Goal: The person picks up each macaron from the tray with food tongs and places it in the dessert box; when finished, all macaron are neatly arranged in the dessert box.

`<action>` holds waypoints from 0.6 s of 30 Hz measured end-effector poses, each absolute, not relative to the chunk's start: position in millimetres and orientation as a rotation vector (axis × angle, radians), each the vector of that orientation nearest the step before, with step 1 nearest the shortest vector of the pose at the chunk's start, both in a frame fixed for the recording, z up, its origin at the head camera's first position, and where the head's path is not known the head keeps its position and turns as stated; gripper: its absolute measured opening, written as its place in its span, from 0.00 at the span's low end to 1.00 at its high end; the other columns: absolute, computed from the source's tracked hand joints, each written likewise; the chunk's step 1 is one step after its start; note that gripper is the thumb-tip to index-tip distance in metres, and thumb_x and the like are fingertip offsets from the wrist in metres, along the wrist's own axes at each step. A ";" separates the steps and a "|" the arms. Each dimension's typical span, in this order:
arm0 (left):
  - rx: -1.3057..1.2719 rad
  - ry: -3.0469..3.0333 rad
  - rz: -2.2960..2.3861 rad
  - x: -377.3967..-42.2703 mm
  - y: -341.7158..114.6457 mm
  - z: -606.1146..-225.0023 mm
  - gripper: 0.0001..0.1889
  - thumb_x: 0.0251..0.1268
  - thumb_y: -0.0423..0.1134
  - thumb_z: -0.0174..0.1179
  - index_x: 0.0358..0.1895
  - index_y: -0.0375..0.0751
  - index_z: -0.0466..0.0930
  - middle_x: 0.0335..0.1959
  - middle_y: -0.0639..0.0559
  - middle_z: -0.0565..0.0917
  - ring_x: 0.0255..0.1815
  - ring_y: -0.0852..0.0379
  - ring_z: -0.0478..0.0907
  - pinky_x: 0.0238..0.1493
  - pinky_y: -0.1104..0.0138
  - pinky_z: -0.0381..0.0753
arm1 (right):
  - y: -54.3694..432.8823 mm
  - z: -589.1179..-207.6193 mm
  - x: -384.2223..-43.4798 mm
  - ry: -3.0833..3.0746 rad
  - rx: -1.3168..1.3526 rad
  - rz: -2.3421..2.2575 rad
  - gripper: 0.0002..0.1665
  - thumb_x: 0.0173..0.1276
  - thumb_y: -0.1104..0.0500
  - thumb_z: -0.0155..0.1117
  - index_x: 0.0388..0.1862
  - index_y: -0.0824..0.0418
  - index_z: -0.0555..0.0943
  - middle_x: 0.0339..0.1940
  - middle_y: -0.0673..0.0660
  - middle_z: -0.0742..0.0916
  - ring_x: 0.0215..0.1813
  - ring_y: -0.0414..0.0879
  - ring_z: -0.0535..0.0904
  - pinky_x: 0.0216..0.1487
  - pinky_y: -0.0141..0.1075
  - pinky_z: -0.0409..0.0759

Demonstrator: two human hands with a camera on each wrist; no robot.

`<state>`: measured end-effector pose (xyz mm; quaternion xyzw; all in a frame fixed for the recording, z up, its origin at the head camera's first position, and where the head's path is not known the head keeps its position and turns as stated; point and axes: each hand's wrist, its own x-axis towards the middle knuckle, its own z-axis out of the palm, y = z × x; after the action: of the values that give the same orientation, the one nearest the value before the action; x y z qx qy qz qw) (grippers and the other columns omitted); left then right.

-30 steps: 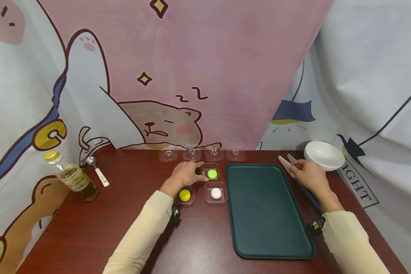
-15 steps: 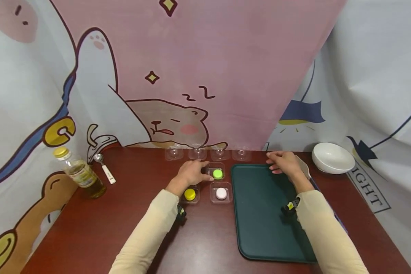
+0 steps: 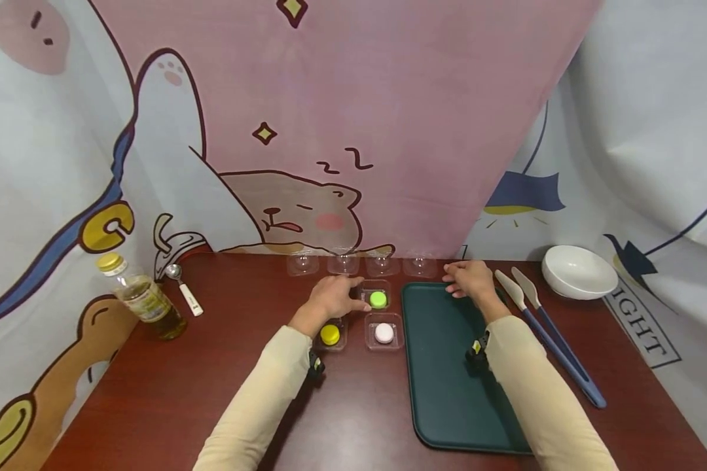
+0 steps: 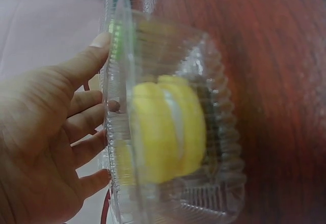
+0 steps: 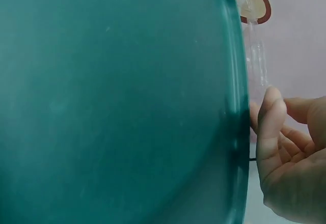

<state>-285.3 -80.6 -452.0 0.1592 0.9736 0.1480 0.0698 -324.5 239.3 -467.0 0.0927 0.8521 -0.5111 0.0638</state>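
My left hand (image 3: 332,297) is over the small clear plastic containers, its thumb beside the one with a green macaron (image 3: 378,299). In the left wrist view its fingers are loosely bent behind the clear container (image 4: 224,132) with a yellow macaron (image 4: 168,130); firm contact cannot be told. Nearer me, a pale pink macaron (image 3: 384,333) sits in another clear container. My right hand (image 3: 471,282) hovers over the far edge of a dark green tray (image 3: 448,392), fingers loosely bent, thumb near the index finger. Nothing shows between them in the right wrist view.
Clear domed lids (image 3: 381,263) stand in a row at the back. Blue-handled tongs (image 3: 556,340) and a white bowl (image 3: 580,271) lie right of the tray. At left are an oil bottle (image 3: 147,304) and a small scoop (image 3: 188,297).
My right hand has let go of the tongs and moved left over the tray's far edge. The left hand stays by the containers. The head view has shifted slightly.
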 end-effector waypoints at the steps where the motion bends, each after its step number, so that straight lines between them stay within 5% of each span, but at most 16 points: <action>1: 0.484 2.927 0.450 -285.4 -80.7 -451.4 0.39 0.60 0.63 0.68 0.74 0.54 0.71 0.71 0.49 0.77 0.68 0.44 0.76 0.67 0.51 0.75 | 238.3 -467.1 -325.6 2.562 0.290 -1.547 0.26 0.80 0.51 0.54 0.66 0.69 0.77 0.52 0.68 0.89 0.24 0.36 0.85 0.29 0.32 0.86; 18: 0.487 2.920 0.438 -286.3 -81.6 -451.4 0.40 0.60 0.63 0.68 0.74 0.55 0.71 0.70 0.49 0.78 0.66 0.45 0.77 0.66 0.53 0.75 | 226.1 -468.7 -338.9 2.312 0.280 -1.620 0.30 0.81 0.52 0.53 0.73 0.71 0.69 0.42 0.55 0.92 0.26 0.34 0.83 0.29 0.29 0.84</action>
<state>-286.3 -81.6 -451.4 0.1624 0.9730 0.1459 0.0745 -338.9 226.1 -468.7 0.0976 0.8055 -0.5643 0.1519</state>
